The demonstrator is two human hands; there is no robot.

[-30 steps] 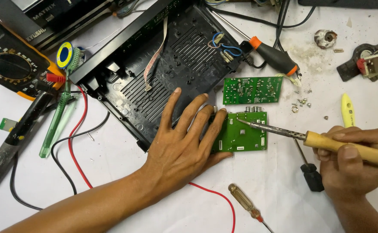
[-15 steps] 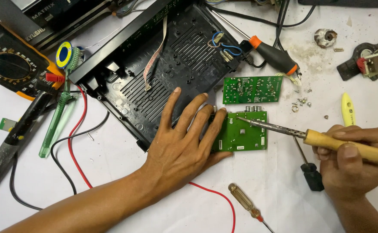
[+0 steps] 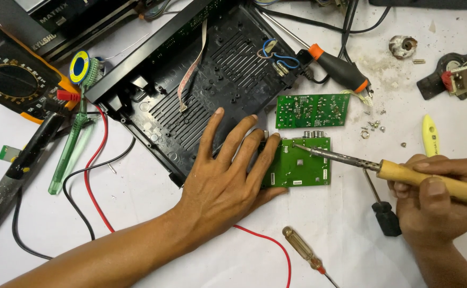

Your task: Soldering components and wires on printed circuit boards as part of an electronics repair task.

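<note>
Iron (image 3: 404,173), gripped shut in the right hand (image 3: 436,200), is laid leftward, tip on the board (image 3: 302,162) pinned flat under the open left hand (image 3: 228,181).

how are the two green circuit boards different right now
The lower board is squarish; the upper board is a longer, narrower strip. The left hand presses on the lower board's left edge, while nothing touches the upper board. The soldering iron, held in the right hand, has its tip at the lower board's top edge, not at the upper board. Both are green and lie flat on the white table.
</note>
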